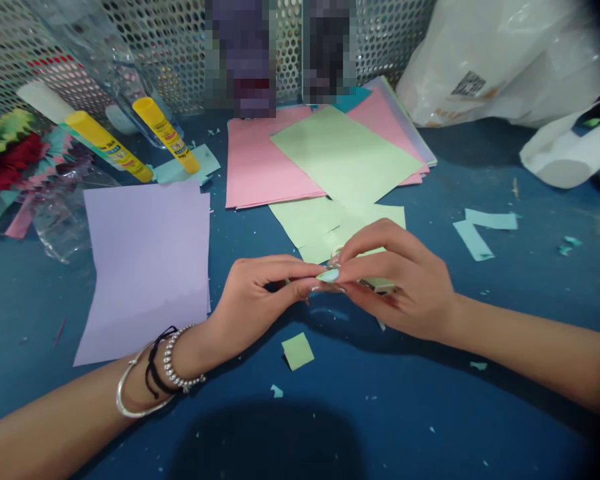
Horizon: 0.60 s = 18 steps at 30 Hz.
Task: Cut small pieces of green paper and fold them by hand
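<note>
My left hand (267,287) and my right hand (405,280) meet at the fingertips over the middle of the blue table. Between them they pinch a small pale green piece of paper (329,275), mostly covered by the fingers. Light green sheets (305,223) lie just beyond the hands. Beneath my right hand shows part of a pale object with a dark edge (383,287), too hidden to name. Nearer me rests a small green paper square (298,351), slightly folded. Left of my left hand lies a lilac sheet (147,267), its edges curving.
Behind are pink sheets (265,160) with a green sheet (347,153) on top. Two yellow glue sticks (113,147) (166,135) lie at the back left, near a clear bottle (95,60). A white plastic bag (475,67) and blue paper strips (480,230) are right.
</note>
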Tool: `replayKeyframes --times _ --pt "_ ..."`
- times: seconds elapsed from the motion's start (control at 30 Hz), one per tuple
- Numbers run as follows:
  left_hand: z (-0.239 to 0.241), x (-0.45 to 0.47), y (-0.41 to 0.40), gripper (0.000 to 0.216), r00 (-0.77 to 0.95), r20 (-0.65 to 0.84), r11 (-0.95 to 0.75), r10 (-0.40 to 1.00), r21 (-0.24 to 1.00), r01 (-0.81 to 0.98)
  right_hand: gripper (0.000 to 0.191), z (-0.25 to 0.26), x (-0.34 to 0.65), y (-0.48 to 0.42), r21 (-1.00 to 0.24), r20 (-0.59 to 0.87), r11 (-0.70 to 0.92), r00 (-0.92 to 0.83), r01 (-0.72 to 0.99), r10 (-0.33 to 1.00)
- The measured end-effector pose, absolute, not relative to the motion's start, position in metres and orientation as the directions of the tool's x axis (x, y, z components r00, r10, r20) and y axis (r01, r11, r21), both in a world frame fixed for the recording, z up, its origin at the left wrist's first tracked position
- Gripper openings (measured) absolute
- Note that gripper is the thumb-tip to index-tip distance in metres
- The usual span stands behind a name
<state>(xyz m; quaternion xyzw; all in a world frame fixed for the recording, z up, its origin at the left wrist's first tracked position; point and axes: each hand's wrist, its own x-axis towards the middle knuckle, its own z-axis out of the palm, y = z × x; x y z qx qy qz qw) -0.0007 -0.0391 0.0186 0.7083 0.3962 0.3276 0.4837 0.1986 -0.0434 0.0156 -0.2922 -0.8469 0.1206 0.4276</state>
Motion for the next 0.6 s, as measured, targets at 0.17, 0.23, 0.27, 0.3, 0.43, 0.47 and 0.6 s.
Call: replayKeyframes --times 0.17,0.23,0.27,0.3,0.43,0.47,0.6 --pt "0.0189 0.0008 -0.0394 0.015 0.447 0.053 -0.179 0.893 0.953 0.245 0.014 0.0159 0.1975 -0.0443 -0.46 0.637 0.774 -0.445 0.435 0.629" --pt "0.0187 0.0013 -0.0389 0.014 0.439 0.046 -0.162 0.897 0.959 0.232 0.011 0.0159 0.1968 -0.0444 -0.463 0.642 0.773 -0.437 0.434 0.63" --pt "0.0186 0.0015 -0.0385 0.014 0.436 0.038 -0.149 0.899 0.964 0.222 0.011 0.0158 0.1966 -0.0444 -0.463 0.642 0.773 -0.438 0.433 0.629" --pt "0.0186 0.0017 -0.0381 0.014 0.437 0.023 -0.126 0.899 0.97 0.21 0.01 0.0156 0.1966 -0.0445 -0.462 0.639 0.772 -0.44 0.437 0.631" --pt "0.0198 0.002 -0.036 0.016 0.457 -0.087 0.011 0.885 0.986 0.166 0.012 0.0154 0.1971 -0.0448 -0.426 0.641 0.765 -0.435 0.484 0.632" --pt "0.0204 0.0018 -0.0356 0.017 0.465 -0.107 0.032 0.879 0.986 0.165 0.011 0.0156 0.1974 -0.0448 -0.417 0.644 0.762 -0.43 0.496 0.633" --pt "0.0223 0.0017 -0.0346 0.02 0.482 -0.138 0.058 0.866 0.982 0.177 0.009 0.0169 0.1981 -0.0448 -0.407 0.633 0.74 -0.418 0.536 0.651"
